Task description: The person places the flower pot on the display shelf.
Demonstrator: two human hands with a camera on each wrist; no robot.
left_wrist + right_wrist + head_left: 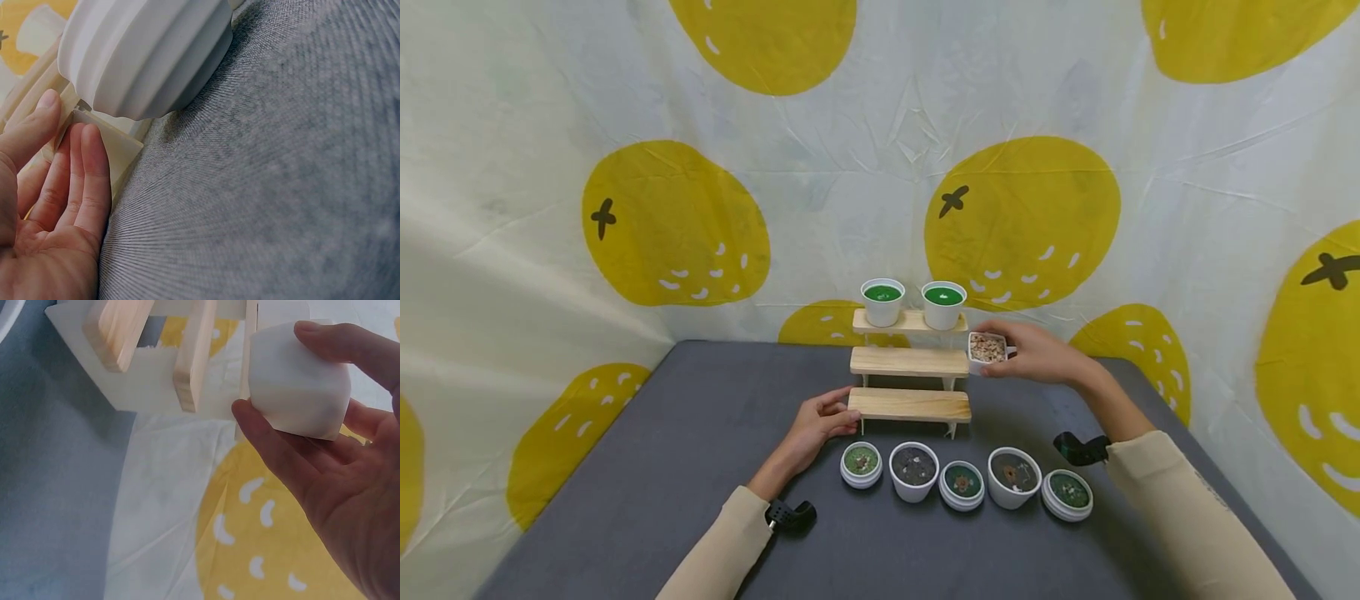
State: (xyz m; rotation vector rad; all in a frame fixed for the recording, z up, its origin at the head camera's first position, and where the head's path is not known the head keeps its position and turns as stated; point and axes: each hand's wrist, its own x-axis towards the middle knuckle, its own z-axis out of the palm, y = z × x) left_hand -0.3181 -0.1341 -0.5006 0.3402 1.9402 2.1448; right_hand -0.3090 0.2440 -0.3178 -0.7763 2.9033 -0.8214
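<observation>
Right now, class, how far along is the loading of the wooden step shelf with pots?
Done: two green-filled pots stand on the top step. In hand: the right hand holds a square pot beside the middle step, while the left hand steadies the bottom step. Left: five pots on the table.

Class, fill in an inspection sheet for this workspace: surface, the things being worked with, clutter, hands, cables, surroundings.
Surface: grey table, cloth-textured.
Things in hand: white square pot with pale gravel, held beside the middle step of the three-step wooden stand; two green-topped pots on the top step.
Clutter: five round pots in a row in front of the stand.
Hands: right hand grips the square pot; left hand rests open against the bottom step's left end.
Cables: nothing seen.
Surroundings: white backdrop with yellow lemons.
</observation>
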